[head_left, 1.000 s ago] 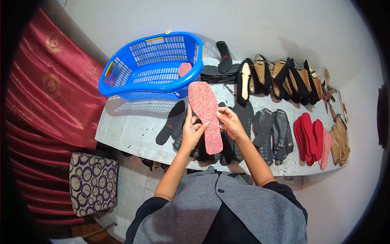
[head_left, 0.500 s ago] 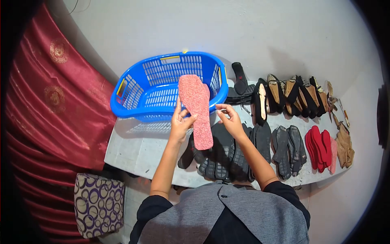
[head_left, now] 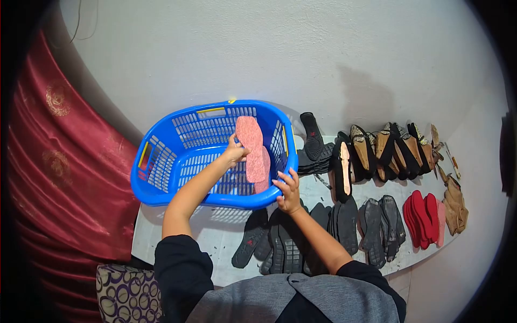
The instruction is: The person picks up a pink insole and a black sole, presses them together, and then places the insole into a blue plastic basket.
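Note:
My left hand (head_left: 235, 153) is closed on the pink speckled insoles (head_left: 249, 148), holding them upright inside the blue plastic basket (head_left: 215, 201). At least two of them overlap, and their lower ends reach down toward the basket's floor near its right side. My right hand (head_left: 288, 191) is at the basket's front right corner. Its fingers are spread and touch the outside of the rim, with nothing between them.
Black soles (head_left: 291, 242) lie in rows along the table's front. Behind them stand flat shoes (head_left: 385, 148) and stacked black soles (head_left: 315, 161). Red insoles (head_left: 421, 218) and a brown cloth (head_left: 455, 207) are at the right. A red curtain (head_left: 70, 188) hangs at the left.
My left hand has carried the pink insoles from above the basket's front edge down into it. My right hand has come onto the basket's rim. The view has tilted up.

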`<state>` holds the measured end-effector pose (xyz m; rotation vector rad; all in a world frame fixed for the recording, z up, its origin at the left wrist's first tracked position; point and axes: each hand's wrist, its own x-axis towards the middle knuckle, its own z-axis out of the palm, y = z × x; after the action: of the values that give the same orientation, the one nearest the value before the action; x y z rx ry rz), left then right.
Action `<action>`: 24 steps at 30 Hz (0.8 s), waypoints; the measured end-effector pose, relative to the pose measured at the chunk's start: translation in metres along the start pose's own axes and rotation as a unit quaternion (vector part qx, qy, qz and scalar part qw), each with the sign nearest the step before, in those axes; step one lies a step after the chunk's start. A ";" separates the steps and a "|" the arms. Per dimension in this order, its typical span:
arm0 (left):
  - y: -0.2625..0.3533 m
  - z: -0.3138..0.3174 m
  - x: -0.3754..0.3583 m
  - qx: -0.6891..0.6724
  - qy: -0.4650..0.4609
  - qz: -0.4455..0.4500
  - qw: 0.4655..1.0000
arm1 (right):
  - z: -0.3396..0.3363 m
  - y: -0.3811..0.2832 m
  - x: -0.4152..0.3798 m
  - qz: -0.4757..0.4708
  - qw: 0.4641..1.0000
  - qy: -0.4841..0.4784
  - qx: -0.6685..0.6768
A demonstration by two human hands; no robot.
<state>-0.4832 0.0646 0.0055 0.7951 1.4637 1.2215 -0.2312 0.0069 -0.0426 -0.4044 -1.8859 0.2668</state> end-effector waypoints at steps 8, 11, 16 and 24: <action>-0.087 -0.007 0.048 0.050 -0.034 -0.097 0.993 | 0.009 0.013 -0.015 -0.013 1.000 0.024 -0.004; -0.091 -0.002 0.039 0.042 -0.034 -0.105 0.993 | 0.015 0.016 -0.020 -0.012 0.999 0.029 0.008; -0.101 0.001 0.033 0.017 -0.036 -0.124 0.992 | 0.017 0.018 -0.028 -0.011 0.999 0.029 0.009; -0.106 0.008 0.027 0.006 -0.037 -0.119 0.992 | 0.017 0.018 -0.031 -0.027 0.999 0.035 -0.001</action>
<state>-0.4696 0.0639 -0.1036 0.6462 1.4609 0.9936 -0.2346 0.0108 -0.0815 -0.3604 -1.8251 0.2118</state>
